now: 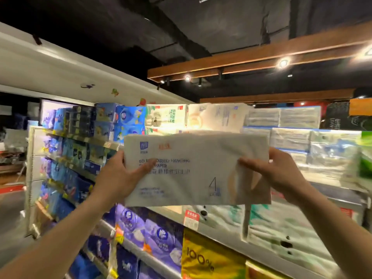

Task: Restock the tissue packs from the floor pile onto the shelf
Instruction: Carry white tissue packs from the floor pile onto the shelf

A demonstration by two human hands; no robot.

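The tissue pack [197, 170] is up in the air in front of the shelf [219, 232], held at the height of the upper rows, and it touches no other goods. Its long axis runs from left to right, nearly parallel to the shelf front, with the printed face toward the person. The left hand [118, 176] grips the left short end and the right hand [277, 172] grips the right short end. Each hand has its thumb on the printed face, and the other fingers go behind the pack.

The similar white packs [219, 115] stand on the top row, above and beyond the held pack, so in my judgement the move is up and forward, away from both hands equally. No hand is clearly nearer to that row.

The pack itself covers the place directly behind it, so I cannot tell whether a free gap is there. The fingers behind the pack are hidden. The floor pile is not in view, and the frame is blurred, so small print is hard to read
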